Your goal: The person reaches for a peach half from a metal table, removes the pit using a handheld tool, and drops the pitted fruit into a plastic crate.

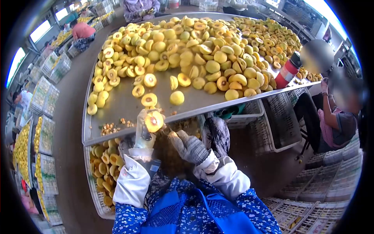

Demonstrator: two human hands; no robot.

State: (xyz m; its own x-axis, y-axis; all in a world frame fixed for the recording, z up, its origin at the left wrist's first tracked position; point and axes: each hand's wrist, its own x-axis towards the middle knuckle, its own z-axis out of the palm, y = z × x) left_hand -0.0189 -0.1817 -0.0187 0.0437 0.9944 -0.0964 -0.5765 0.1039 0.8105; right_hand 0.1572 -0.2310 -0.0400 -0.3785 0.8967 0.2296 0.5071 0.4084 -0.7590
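My left hand (145,130), in a pale glove, holds up a halved yellow fruit (154,121) with its brown centre facing me, at the near edge of the metal table (128,102). To its right is my right hand (189,147) in a grey knitted glove, its fingers bent toward the left hand; whether anything sits at its fingertips is too small to tell. Loose fruit halves (149,100) lie on the table just beyond. Small pits (110,128) are scattered by the table's near-left edge. A crate of fruit halves (102,167) stands below, left of my left arm.
A large heap of fruit halves (187,39) covers the table's far part. A red bottle (287,72) stands at the right edge. Crates (278,121) stand below it, near a seated person (335,117). Another person (140,8) is across the table.
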